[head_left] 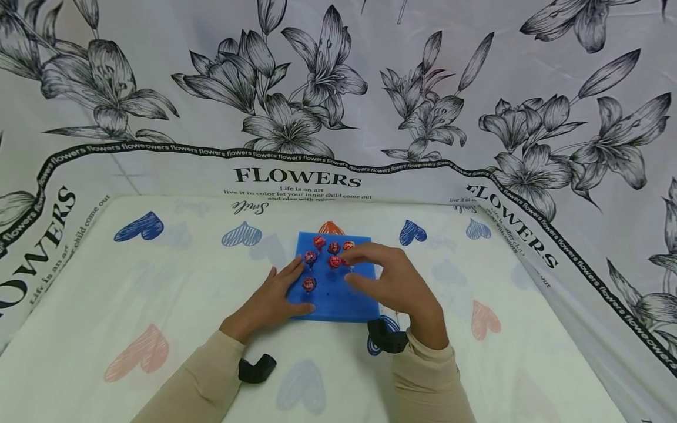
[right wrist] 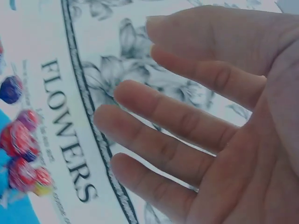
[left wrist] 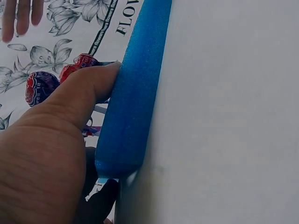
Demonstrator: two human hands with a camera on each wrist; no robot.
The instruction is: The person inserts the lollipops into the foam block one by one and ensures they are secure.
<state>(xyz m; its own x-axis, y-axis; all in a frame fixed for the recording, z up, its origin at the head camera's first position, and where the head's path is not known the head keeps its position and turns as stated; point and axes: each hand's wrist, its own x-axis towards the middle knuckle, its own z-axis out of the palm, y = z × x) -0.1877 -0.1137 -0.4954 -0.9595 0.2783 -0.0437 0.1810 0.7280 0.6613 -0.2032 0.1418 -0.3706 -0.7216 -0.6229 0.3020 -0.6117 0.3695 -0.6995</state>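
Note:
A blue block [head_left: 338, 299] lies flat on the table, with several wrapped red and purple lollipops [head_left: 309, 284] standing upright in its top. My left hand [head_left: 272, 302] rests against the block's left side, fingers laid along that edge. Its thumb [left wrist: 86, 86] reaches over the top near the front corner. Above the right part of the block hovers my right hand [head_left: 394, 279], its index fingertip overlapping a lollipop at the right in the head view. The right wrist view shows its fingers [right wrist: 154, 140] spread and extended, holding nothing; a cluster of lollipops [right wrist: 18, 144] appears beyond them.
A white cloth printed with hearts [head_left: 140, 352] covers the table. Behind it hangs a white curtain [head_left: 211, 29] with black flower drawings and lettering. Black wrist devices [head_left: 257, 369] are worn below both hands. Small holes show in the block's front part.

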